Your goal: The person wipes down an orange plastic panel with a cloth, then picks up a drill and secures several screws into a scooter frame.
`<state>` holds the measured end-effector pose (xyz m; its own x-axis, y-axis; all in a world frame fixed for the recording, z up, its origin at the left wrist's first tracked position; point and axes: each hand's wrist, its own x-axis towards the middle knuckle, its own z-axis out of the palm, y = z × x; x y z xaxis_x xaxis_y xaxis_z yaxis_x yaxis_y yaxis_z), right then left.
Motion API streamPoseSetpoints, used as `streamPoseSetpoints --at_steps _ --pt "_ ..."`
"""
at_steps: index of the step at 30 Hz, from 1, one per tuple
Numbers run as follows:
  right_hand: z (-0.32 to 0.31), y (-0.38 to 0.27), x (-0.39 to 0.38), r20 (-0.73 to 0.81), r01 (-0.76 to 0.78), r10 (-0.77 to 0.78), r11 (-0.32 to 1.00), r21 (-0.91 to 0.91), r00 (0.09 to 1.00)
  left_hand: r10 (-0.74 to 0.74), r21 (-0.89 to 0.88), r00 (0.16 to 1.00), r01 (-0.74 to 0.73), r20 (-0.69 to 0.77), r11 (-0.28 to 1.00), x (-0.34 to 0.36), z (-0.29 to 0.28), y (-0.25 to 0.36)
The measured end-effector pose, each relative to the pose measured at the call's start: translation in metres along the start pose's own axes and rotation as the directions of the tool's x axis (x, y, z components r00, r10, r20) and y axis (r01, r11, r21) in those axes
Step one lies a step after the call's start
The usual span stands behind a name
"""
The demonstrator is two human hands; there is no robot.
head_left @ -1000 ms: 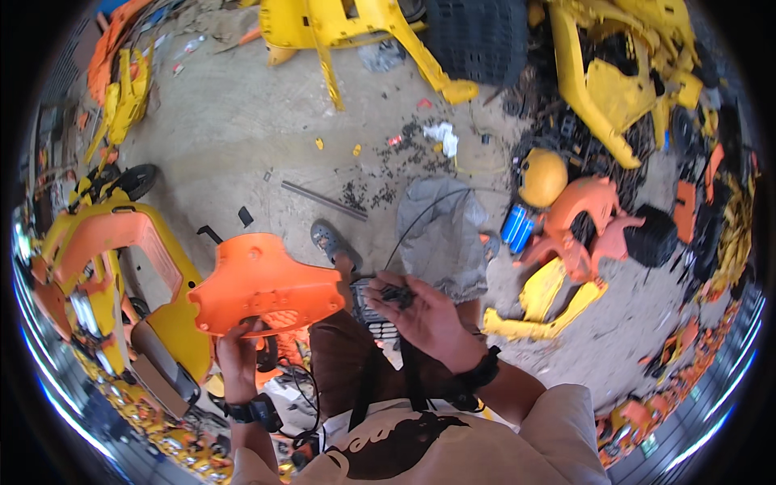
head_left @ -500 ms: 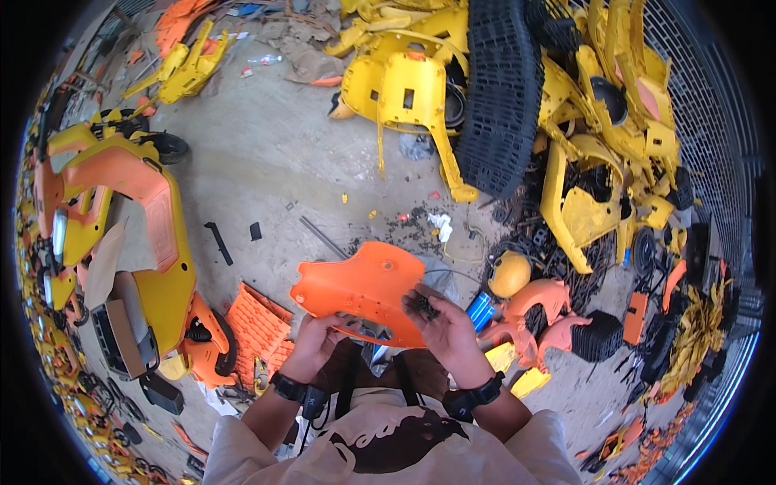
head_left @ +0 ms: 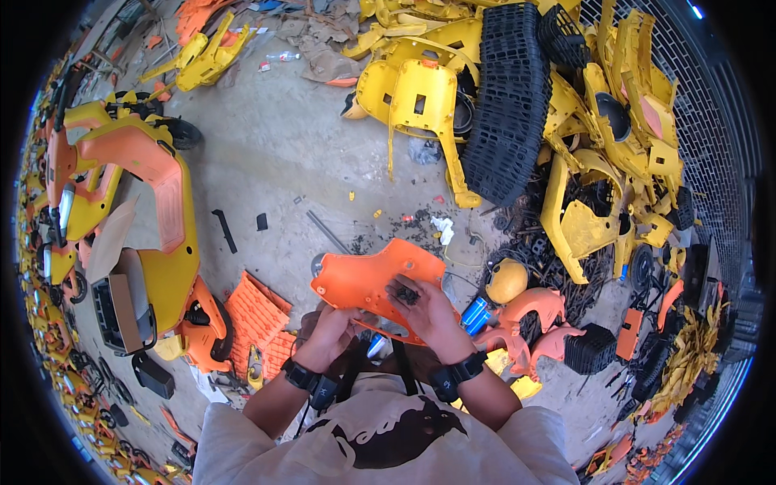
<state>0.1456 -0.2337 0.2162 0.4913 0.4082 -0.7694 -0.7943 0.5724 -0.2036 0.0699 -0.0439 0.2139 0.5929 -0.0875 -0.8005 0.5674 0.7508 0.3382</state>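
An orange plastic panel [head_left: 368, 275], with small holes and a larger cut-out partly visible along its lower edge, is held tilted above my lap. My left hand [head_left: 330, 333] grips its lower left edge, fingertips partly hidden by it. My right hand [head_left: 424, 315] lies over the panel's right half, its curled fingers holding a clump of small dark pieces [head_left: 406, 295], too small to make out singly. Beyond the panel, many tiny black bits [head_left: 364, 242] are scattered on the concrete floor.
Yellow-orange scooter body [head_left: 174, 226] on the left; orange ribbed sheets [head_left: 250, 323] beside it. Yellow panels [head_left: 420, 105] and black mats [head_left: 509, 105] are piled ahead-right. Blue cylinders [head_left: 477, 315], a yellow dome [head_left: 507, 283] and pink-orange parts [head_left: 533, 307] lie right.
My view has widened over the piles. The orange panel moved from left to centre. My right hand came onto it with the dark pieces, and has since shifted slightly left across it.
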Motion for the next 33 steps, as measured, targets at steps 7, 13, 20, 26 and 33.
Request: streamPoseSetpoints --at_steps 7,13,20,26,33 --pt "-0.010 0.009 0.002 -0.041 -0.010 0.010 1.000 0.015 0.999 0.034 0.006 0.999 -0.034 0.001 0.999 0.003 -0.008 -0.003" --pt "-0.019 0.020 0.013 -0.154 -0.005 0.002 1.000 -0.017 0.988 0.041 0.004 0.999 -0.041 -0.025 0.999 0.004 -0.002 -0.001" --pt "-0.032 0.063 0.041 -0.181 -0.124 0.095 0.980 -0.153 0.979 -0.047 -0.017 0.995 0.046 -0.084 0.999 0.014 -0.041 -0.015" --pt "-0.060 0.082 0.060 -0.084 0.270 -0.382 0.776 -0.570 0.920 -0.066 -0.015 0.978 0.064 -0.200 0.998 0.037 -0.057 -0.020" --pt "-0.252 0.013 0.209 -0.595 0.205 -0.238 0.971 -0.124 0.767 -0.027 0.047 0.953 0.043 -0.302 0.998 0.179 -0.136 -0.059"
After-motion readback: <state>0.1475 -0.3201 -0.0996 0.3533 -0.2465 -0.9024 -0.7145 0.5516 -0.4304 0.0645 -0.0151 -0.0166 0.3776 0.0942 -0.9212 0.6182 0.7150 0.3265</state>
